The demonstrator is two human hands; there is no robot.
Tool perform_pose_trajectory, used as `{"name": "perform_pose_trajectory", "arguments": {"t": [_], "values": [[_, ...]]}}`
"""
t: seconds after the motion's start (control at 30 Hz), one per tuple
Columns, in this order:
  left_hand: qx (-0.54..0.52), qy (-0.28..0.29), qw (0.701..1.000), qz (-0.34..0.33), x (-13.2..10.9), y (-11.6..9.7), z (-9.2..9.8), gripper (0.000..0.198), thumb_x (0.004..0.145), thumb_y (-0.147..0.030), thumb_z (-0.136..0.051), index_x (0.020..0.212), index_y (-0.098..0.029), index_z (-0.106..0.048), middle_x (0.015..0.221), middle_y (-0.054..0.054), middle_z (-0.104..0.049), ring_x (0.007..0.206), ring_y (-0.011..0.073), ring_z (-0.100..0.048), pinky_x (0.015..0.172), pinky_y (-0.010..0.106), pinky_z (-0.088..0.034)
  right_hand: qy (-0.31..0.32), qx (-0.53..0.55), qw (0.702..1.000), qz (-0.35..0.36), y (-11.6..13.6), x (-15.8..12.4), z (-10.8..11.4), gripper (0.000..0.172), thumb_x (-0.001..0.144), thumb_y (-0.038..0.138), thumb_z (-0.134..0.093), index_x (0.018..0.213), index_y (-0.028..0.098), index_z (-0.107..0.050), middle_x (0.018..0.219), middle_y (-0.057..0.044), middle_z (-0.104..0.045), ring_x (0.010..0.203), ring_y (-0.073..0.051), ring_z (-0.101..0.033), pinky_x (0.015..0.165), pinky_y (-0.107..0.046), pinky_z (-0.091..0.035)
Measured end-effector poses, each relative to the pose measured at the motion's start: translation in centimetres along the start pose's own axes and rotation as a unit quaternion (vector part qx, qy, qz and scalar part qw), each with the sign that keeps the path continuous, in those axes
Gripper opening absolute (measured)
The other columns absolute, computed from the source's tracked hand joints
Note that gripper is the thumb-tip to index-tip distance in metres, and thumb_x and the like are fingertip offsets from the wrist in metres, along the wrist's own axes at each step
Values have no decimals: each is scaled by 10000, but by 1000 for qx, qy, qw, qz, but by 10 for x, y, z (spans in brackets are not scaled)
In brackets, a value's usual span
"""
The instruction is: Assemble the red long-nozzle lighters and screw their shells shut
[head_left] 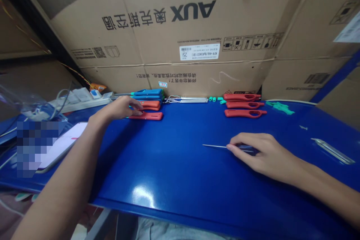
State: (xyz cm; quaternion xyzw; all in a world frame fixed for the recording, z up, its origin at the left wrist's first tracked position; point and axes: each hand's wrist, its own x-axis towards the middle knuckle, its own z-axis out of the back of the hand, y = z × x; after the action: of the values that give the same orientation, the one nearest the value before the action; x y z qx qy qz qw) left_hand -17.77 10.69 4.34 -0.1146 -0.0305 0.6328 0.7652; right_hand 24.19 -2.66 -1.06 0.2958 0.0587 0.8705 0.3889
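Observation:
My left hand (121, 107) reaches to the back left of the blue table (174, 172) and rests on a red plastic handle (149, 116), fingers curled over its left end. Behind it lies a stack of red and blue handles (149, 98). My right hand (260, 153) lies on the table at the right, fingers closed over thin metal rods (215, 146) whose tips stick out to the left.
Three red handles (244, 105) lie in a row at the back right, with small teal caps (216, 99) and a bundle of metal rods (187, 100) beside them. A phone (60, 146) lies at the left. A metal strip (333, 151) lies far right. Cardboard boxes (180, 26) stand behind.

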Motion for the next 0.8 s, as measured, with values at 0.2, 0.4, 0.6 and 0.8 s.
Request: {"name": "perform_pose_trajectory", "arguments": {"t": [0.2,0.4,0.6,0.8], "values": [[25,34,999,32,-2,11,1,456,532,-488,-688,844,-158,-722,811,90,-723,807,278,-656,704,315,-513,0,-5,1000,5,-1,-1,0,120,928,242,-538,868,211,-638,791,18,-701,672,-105,-658,640,-214,-474],[39,33,998,39,2,12,-3,439,552,-493,-650,858,-188,-728,824,62,-728,831,275,-660,702,305,-507,4,-4,1000,0,-1,1,0,119,925,244,-544,864,213,-641,788,25,-701,671,-97,-657,635,-205,-473],[48,22,998,24,3,6,-6,421,583,-488,-616,841,-177,-734,819,70,-731,808,271,-657,738,308,-489,6,-9,1000,-1,1,1,1,147,929,262,-531,856,211,-649,781,16,-706,663,-108,-660,623,-216,-481],[56,3,998,1,6,6,-10,421,639,-502,-576,856,-185,-747,883,91,-737,858,291,-650,780,322,-483,5,-15,1000,-4,2,2,2,166,925,270,-524,850,211,-659,777,4,-714,657,-122,-669,613,-225,-497]]}}
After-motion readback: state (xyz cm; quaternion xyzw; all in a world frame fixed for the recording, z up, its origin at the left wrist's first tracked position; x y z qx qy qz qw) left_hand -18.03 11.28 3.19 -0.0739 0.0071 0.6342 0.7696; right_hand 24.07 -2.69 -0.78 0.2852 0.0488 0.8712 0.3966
